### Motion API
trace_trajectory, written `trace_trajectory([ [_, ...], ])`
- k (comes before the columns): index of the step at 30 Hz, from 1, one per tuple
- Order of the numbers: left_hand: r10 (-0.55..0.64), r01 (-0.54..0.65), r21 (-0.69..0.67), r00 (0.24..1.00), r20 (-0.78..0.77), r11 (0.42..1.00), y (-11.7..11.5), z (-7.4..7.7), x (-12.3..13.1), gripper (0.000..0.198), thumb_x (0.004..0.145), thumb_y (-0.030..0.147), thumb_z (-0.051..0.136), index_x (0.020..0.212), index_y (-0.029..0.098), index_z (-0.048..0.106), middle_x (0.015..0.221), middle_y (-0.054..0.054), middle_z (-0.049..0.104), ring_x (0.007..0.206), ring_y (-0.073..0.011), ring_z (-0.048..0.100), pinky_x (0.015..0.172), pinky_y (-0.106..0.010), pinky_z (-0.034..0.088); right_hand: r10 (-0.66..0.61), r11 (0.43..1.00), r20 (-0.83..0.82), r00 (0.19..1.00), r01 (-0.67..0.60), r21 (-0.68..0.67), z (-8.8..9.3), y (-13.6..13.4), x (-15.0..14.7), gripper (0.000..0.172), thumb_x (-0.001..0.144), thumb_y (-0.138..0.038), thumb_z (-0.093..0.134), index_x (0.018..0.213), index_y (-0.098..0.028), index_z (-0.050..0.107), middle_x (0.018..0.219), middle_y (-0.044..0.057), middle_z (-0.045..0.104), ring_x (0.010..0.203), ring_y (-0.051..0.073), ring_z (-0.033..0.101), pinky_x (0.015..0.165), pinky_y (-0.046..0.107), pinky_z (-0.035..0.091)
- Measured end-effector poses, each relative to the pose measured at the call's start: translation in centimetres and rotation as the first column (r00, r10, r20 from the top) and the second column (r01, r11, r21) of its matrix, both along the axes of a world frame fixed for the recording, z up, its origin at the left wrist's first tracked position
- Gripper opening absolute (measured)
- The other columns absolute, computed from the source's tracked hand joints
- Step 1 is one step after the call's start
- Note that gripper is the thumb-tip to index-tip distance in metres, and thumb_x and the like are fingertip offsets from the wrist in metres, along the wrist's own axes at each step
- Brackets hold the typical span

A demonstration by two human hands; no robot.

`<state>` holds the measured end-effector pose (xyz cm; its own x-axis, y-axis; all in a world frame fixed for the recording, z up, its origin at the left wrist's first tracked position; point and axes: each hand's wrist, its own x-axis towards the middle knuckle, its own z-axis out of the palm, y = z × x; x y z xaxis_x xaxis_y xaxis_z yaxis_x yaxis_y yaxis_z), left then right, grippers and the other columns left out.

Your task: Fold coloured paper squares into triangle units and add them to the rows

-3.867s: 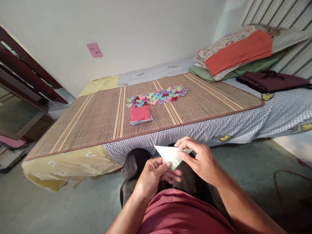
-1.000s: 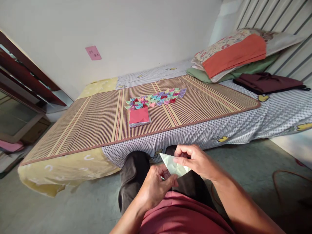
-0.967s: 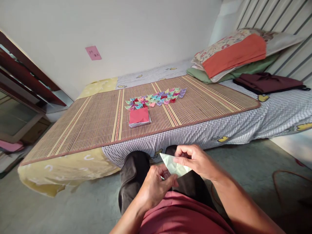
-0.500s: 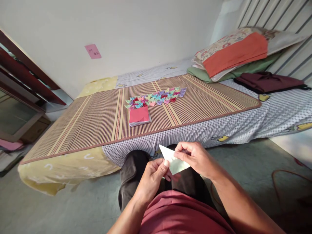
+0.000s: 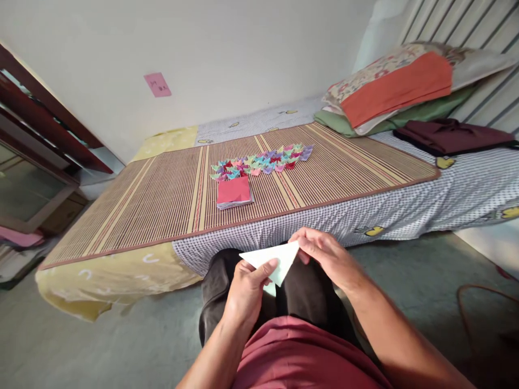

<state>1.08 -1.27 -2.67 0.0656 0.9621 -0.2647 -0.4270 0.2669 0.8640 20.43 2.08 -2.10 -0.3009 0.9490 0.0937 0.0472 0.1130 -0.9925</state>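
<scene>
A pale green folded paper triangle (image 5: 272, 260) is held over my lap in both hands. My left hand (image 5: 248, 290) pinches its lower left part between thumb and fingers. My right hand (image 5: 324, 258) is closed on its right corner. On the striped mat (image 5: 162, 200) ahead lies a red-topped stack of paper squares (image 5: 234, 191). Behind the stack stand rows of several small folded paper pieces (image 5: 261, 162) in many colours.
The mat lies on a low bed with a checked sheet (image 5: 405, 210). Pillows (image 5: 397, 86) and a folded dark cloth (image 5: 450, 135) are at the right end. A pink note (image 5: 157, 85) is stuck on the wall. Wooden furniture (image 5: 36, 140) stands at left; the grey floor surrounds my knees.
The paper has turned from a narrow upright shape to a wide flat triangle. My left hand has shifted up onto its lower left edge, and my right hand now grips its right tip.
</scene>
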Motion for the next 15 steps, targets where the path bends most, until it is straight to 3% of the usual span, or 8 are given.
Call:
trace_trajectory([
  [3, 0.064, -0.063, -0.010, 0.992, 0.106, 0.998, 0.3, 0.3, 0.0, 0.030, 0.064, 0.032, 0.097, 0.069, 0.013, 0.074, 0.062, 0.001, 0.063, 0.054, -0.0086, 0.046, 0.054, -0.023, 0.037, 0.121, 0.988, -0.086, 0.989, -0.129, -0.088, -0.9, -0.4, -0.4, 0.045, 0.090, -0.060, 0.075, 0.086, -0.016, 0.070, 0.076, 0.003, 0.070, 0.061, 0.013, 0.058, 0.058, 0.025, 0.047],
  [5, 0.081, -0.081, -0.008, 0.987, 0.138, 0.997, 0.4, 0.4, 0.1, 0.034, 0.063, 0.033, 0.098, 0.065, 0.013, 0.072, 0.060, 0.002, 0.060, 0.053, -0.0080, 0.044, 0.053, -0.023, 0.036, 0.203, 0.972, -0.104, 0.974, -0.214, -0.102, -1.5, -1.0, -1.1, 0.044, 0.091, -0.059, 0.075, 0.085, -0.015, 0.072, 0.074, 0.004, 0.072, 0.061, 0.014, 0.061, 0.058, 0.025, 0.049],
  [15, 0.091, -0.091, -0.008, 0.983, 0.156, 0.996, 0.3, 0.7, 0.4, 0.038, 0.061, 0.035, 0.099, 0.068, 0.011, 0.070, 0.059, 0.001, 0.061, 0.051, -0.0089, 0.049, 0.048, -0.023, 0.037, 0.164, 0.985, -0.104, 0.981, -0.168, -0.032, -1.2, -2.0, -3.2, 0.038, 0.093, -0.051, 0.075, 0.080, -0.015, 0.073, 0.068, 0.003, 0.071, 0.058, 0.014, 0.062, 0.056, 0.024, 0.050],
])
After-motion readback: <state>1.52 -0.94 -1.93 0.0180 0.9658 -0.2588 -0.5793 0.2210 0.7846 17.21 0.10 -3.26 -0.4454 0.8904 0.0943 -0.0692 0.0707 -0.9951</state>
